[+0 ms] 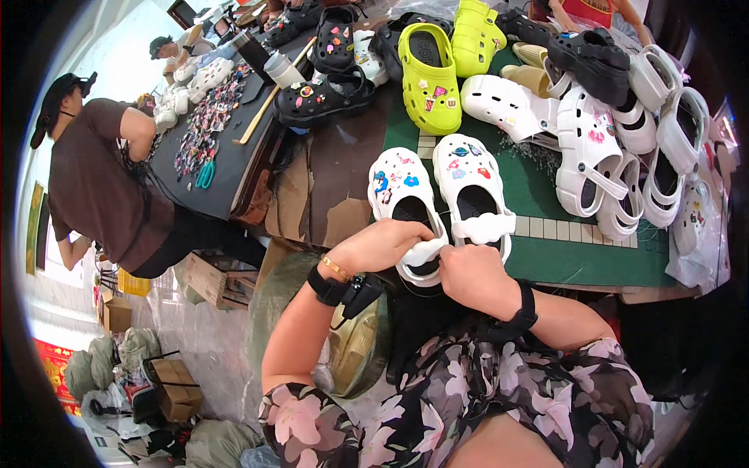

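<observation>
Two white clogs with colourful charms stand side by side in front of me, toes pointing away. On the left clog (402, 178), the fingers of my left hand (381, 246) are closed around the heel strap (424, 251). My right hand (477, 274) is curled like a fist, thumb and forefinger at the right end of that strap; what its fingers pinch is hidden. The right clog (466, 165) stands just beyond my right hand, its strap (484, 228) lying across the heel opening. Both wrists wear black bands.
Lime-green clogs (431, 82) stand behind the white pair on the green mat (538, 249). More white clogs (589, 156) pile up at the right, black ones (324, 97) at the back left. A co-worker (109, 171) stands by the left table, with loose charms (204, 125) and scissors (205, 174).
</observation>
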Available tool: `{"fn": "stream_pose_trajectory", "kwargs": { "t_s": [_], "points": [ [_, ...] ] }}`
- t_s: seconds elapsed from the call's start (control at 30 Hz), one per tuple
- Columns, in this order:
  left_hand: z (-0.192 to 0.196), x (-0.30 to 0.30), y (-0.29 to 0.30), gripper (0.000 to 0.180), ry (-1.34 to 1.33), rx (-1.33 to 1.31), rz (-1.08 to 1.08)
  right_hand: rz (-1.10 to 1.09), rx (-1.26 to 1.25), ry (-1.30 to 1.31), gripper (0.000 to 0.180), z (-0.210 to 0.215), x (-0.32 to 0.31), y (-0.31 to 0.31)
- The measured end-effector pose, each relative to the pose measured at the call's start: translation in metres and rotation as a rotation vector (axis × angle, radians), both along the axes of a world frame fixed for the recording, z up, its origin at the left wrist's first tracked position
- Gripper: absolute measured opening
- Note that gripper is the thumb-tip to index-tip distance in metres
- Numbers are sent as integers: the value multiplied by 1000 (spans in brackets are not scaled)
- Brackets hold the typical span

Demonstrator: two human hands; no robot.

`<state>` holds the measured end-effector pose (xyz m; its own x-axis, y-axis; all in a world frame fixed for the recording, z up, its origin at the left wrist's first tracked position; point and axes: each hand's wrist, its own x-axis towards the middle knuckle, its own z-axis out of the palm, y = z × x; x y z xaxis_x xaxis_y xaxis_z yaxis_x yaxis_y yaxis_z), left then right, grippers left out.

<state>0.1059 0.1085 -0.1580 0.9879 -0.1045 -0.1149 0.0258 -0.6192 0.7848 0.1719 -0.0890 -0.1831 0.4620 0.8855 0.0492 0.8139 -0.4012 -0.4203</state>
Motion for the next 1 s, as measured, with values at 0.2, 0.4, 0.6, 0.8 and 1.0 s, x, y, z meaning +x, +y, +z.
{"fn": "stream_pose_trajectory", "kwargs": {
  "t_s": [0.2, 0.4, 0.6, 0.8, 1.0],
  "points": [
    [2, 6, 5, 17, 76, 115, -66, -35, 37, 23, 20, -5, 1, -9],
    [10, -7, 11, 16, -40, -70, 388, -52, -103, 66, 18, 17, 11, -70],
    [19, 0, 15, 17, -162, -611, 506, -150, -27, -64, 15, 21, 16, -105],
    [17, 26, -20, 12, -18, -956, 404, 134, 150, 57, 14, 12, -3, -82],
    [10, 46, -44, 12, 60, -756, 472, 166, 198, 87, 14, 10, -5, -67]
  ]
}}
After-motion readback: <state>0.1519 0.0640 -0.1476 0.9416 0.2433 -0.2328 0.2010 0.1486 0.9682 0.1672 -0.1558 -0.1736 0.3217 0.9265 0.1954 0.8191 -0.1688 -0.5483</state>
